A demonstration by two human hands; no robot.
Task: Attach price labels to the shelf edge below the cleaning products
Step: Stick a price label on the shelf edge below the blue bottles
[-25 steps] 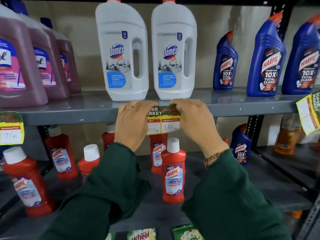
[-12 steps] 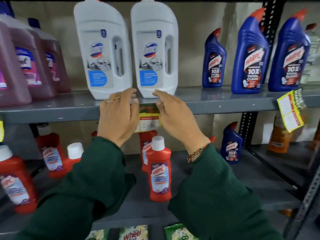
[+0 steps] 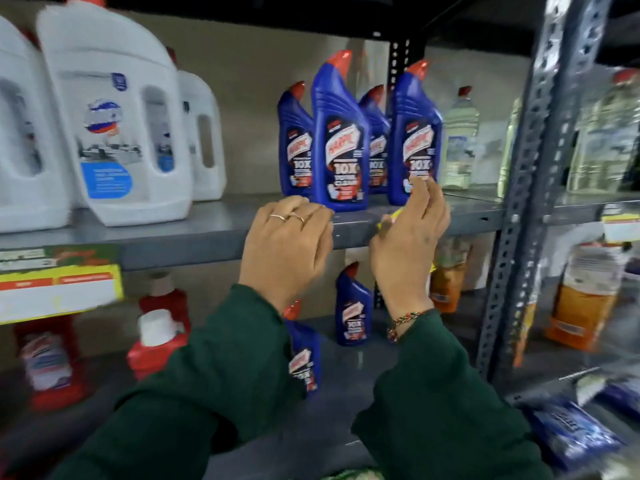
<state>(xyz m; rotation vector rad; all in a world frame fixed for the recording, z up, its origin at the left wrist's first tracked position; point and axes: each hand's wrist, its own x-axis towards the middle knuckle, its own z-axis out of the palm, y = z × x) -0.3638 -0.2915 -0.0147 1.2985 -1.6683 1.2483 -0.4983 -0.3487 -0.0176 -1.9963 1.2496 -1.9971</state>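
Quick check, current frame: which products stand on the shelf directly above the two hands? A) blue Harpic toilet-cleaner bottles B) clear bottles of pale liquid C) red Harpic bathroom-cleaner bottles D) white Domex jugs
A: the left hand and right hand are at the shelf edge right below the blue Harpic bottles; the white jugs stand further left, and the clear bottles further right.

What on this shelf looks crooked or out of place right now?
The price label on the shelf edge under the white jugs hangs tilted, its left side lower. The label under the right hand is mostly hidden, so its alignment can't be judged. No spills show.
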